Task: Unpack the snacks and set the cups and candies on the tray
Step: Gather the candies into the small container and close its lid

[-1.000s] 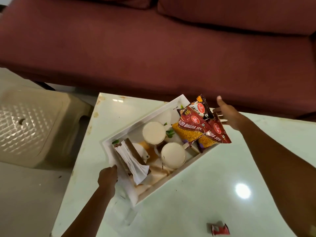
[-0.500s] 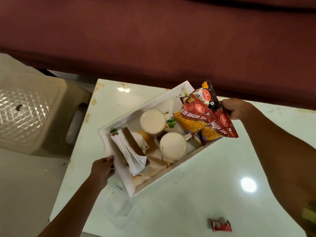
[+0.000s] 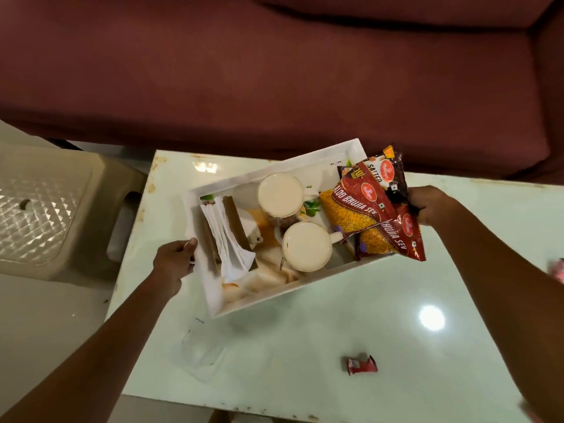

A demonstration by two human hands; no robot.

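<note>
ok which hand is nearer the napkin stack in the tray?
Left. The left hand grips the tray edge right beside the napkin stack. The right hand is across the tray at its far end, holding the snack packets.

Maroon sofa (image 3: 274, 71) behind pale green table (image 3: 305, 346); beige plastic stool (image 3: 45, 209) left of table.

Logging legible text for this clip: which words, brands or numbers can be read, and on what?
"ALOO BHUJIA SEV": front snack packet in the right hand.
"BHUJIA SEV", start hidden: lower packet.
"SALTED": dark rear packet.
"10": yellow price badge, probably.
Red logo ovals, small tray print, candy wrapper: unreadable.
</note>
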